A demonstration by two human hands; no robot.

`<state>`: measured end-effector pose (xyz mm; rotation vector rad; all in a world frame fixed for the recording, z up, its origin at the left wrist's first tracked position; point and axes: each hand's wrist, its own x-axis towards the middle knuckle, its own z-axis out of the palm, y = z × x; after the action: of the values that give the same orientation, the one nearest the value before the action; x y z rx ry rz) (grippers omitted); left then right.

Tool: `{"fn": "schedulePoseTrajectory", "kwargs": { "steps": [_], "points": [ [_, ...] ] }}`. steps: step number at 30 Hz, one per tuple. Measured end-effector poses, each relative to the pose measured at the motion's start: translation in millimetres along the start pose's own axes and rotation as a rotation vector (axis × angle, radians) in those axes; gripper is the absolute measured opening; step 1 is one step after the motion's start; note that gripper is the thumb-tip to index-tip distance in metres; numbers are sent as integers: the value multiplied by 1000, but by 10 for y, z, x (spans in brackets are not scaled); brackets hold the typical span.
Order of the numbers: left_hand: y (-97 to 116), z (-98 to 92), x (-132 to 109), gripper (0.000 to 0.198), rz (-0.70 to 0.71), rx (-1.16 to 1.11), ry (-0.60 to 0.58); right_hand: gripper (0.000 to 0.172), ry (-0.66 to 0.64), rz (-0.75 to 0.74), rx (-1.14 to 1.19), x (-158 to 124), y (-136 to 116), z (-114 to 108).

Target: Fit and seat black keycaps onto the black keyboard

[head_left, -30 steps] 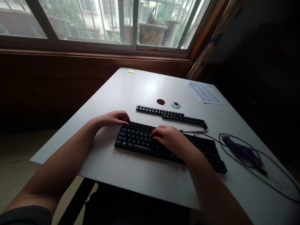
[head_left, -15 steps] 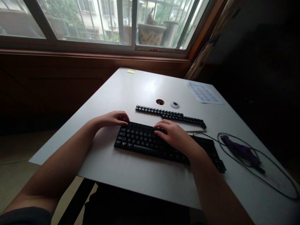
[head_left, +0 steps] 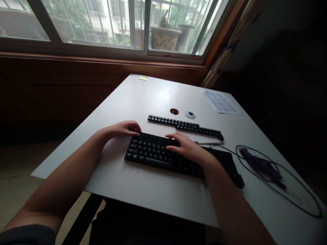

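A black keyboard [head_left: 158, 164] lies near the front edge of the white table. Letter keys fill its left and middle, while its back rows and right end look bare of keycaps. At its back left corner my left hand [head_left: 124, 128] grips the edge, thumb in front and curled fingers behind. My right hand [head_left: 187, 145] is over the middle of the keyboard with thumb and fingers apart, and nothing shows between them. Behind the keyboard stand black keycaps [head_left: 173, 121] lined up in slanting rows.
A thin light stick [head_left: 204, 143] lies behind the keyboard. To the right are a looped black cable [head_left: 293, 165] and a purple cloth [head_left: 258, 163]. Farther back are a cable hole [head_left: 174, 111], a grey ring cover [head_left: 190, 115], printed sheets [head_left: 222, 102] and a yellow note [head_left: 143, 78].
My right hand has shifted slightly left and toward me, and its thumb and fingers have spread apart. My left hand stays on the keyboard's corner.
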<state>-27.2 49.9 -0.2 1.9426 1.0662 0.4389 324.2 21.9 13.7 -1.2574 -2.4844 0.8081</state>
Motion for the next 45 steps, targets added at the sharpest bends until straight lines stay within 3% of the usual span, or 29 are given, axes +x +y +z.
{"fn": "schedulePoseTrajectory", "kwargs": {
  "steps": [45],
  "points": [
    [7,-2,0,34,-37,18,3,50,27,18,50,55,52,62]
  ]
}}
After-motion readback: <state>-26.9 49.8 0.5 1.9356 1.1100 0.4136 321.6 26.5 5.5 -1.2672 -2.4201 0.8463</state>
